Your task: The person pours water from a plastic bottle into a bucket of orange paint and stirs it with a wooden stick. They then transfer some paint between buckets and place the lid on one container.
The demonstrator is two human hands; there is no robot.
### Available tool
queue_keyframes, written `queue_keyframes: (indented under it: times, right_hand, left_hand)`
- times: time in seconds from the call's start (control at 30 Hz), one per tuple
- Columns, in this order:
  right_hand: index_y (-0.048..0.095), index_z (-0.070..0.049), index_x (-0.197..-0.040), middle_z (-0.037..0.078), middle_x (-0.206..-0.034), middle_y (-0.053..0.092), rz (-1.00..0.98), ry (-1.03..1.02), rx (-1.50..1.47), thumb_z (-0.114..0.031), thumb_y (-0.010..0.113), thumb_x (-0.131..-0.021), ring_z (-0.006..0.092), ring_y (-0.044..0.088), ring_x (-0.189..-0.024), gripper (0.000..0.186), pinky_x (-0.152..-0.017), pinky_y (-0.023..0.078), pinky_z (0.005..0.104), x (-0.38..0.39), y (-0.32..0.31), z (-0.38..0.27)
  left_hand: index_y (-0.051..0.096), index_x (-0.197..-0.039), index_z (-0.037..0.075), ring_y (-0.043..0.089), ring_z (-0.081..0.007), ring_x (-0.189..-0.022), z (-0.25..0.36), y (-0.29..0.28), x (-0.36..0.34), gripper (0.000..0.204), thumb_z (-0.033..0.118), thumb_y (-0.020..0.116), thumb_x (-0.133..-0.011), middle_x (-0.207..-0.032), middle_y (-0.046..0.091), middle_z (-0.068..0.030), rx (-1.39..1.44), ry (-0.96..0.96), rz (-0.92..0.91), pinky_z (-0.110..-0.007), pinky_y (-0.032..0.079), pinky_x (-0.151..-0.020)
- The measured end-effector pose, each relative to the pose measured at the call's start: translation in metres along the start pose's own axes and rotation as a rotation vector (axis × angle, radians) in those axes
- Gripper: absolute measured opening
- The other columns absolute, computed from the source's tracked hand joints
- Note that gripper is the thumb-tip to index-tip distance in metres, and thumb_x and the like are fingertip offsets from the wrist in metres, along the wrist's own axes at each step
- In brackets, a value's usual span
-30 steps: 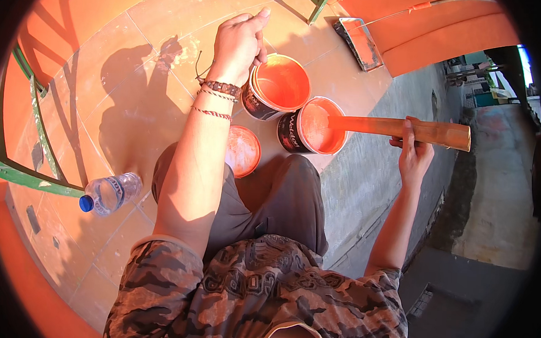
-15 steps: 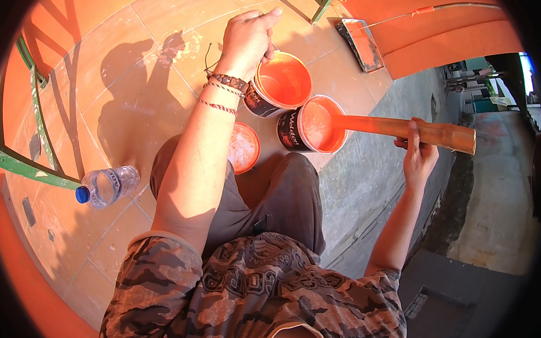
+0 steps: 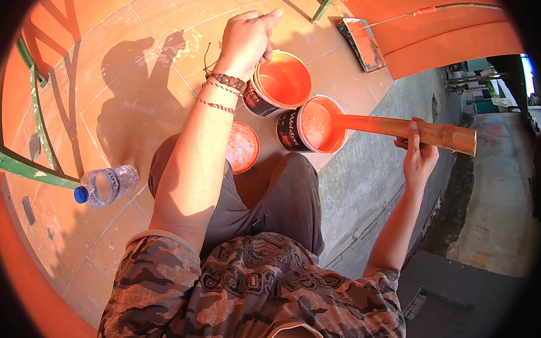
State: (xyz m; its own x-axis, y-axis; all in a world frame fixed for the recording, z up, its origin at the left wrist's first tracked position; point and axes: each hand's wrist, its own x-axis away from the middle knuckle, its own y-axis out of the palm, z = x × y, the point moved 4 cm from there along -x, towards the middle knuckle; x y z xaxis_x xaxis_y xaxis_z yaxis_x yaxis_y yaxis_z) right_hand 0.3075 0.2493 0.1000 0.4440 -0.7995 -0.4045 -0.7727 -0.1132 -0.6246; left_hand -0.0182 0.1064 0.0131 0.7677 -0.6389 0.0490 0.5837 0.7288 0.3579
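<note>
My right hand (image 3: 419,153) grips an orange-stained bamboo stick (image 3: 397,130). The stick's narrow end reaches into a black-labelled paint bucket (image 3: 288,132) with orange paint (image 3: 317,124) inside. My left hand (image 3: 246,42), with bracelets on the wrist, is raised beside a second paint bucket (image 3: 282,80), orange inside. Its fingers are curled closed and the thumb points to the right; whatever lies in them is hidden. Between my left forearm and the buckets, a round paint-smeared lid (image 3: 242,149) lies partly covered by the arm.
A plastic water bottle (image 3: 108,186) with a blue cap lies on the tiles at left, near a green metal frame (image 3: 35,168). At the back, a paint tray (image 3: 363,46) rests by the orange wall (image 3: 460,32), under a long-handled rod (image 3: 455,6). Grey concrete (image 3: 371,172) borders the tiles.
</note>
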Motion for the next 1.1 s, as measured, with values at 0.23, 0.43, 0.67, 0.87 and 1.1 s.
queue_keyframes:
  times: [0.23, 0.43, 0.67, 0.87, 1.1]
  right_hand:
    - [0.063, 0.007, -0.111, 0.010, -0.085, 0.066, 0.003, -0.038, -0.031, -0.027, 0.061, -0.096, 0.0147, 0.066, -0.068, 0.037, -0.059, 0.057, 0.0263, 0.001, 0.002, 0.004]
    - [0.063, 0.007, -0.111, 0.010, -0.086, 0.065, 0.008, -0.020, -0.053, -0.026, 0.061, -0.096, 0.0142, 0.065, -0.067, 0.037, -0.057, 0.057, 0.0263, 0.001, 0.002, 0.008]
    - [0.063, 0.007, -0.110, 0.011, -0.086, 0.067, 0.001, 0.013, -0.044, -0.025, 0.061, -0.095, 0.0155, 0.067, -0.069, 0.036, -0.061, 0.056, 0.0264, 0.001, 0.002, 0.012]
    - [0.062, 0.007, -0.111, 0.011, -0.087, 0.067, 0.006, 0.010, -0.059, -0.025, 0.061, -0.095, 0.0150, 0.067, -0.071, 0.036, -0.061, 0.057, 0.0263, 0.002, 0.004, 0.012]
    - [0.063, 0.007, -0.112, 0.011, -0.087, 0.066, 0.008, -0.007, -0.081, -0.024, 0.062, -0.095, 0.0144, 0.066, -0.069, 0.036, -0.058, 0.058, 0.0265, 0.001, 0.004, 0.015]
  left_hand:
    - [0.045, -0.062, 0.011, 0.047, -0.0115, -0.043, -0.003, 0.001, -0.002, 0.041, 0.032, 0.067, -0.089, -0.051, 0.039, 0.0018, -0.021, 0.003, -0.005, -0.026, 0.034, -0.043]
    - [0.044, -0.061, 0.011, 0.047, -0.0114, -0.043, -0.002, 0.002, -0.001, 0.042, 0.033, 0.067, -0.088, -0.050, 0.039, 0.0017, -0.026, 0.008, -0.011, -0.025, 0.034, -0.043]
    - [0.043, -0.061, 0.011, 0.048, -0.0114, -0.043, -0.001, 0.003, 0.000, 0.043, 0.033, 0.067, -0.088, -0.050, 0.039, 0.0017, -0.045, 0.007, -0.016, -0.025, 0.034, -0.043]
    - [0.043, -0.061, 0.011, 0.048, -0.0113, -0.043, -0.001, 0.004, 0.000, 0.043, 0.033, 0.067, -0.088, -0.050, 0.039, 0.0018, -0.059, 0.011, -0.016, -0.025, 0.035, -0.043]
    - [0.044, -0.061, 0.011, 0.048, -0.0111, -0.043, -0.001, 0.004, 0.000, 0.042, 0.033, 0.068, -0.088, -0.050, 0.040, 0.0019, -0.064, 0.015, -0.026, -0.025, 0.035, -0.043]
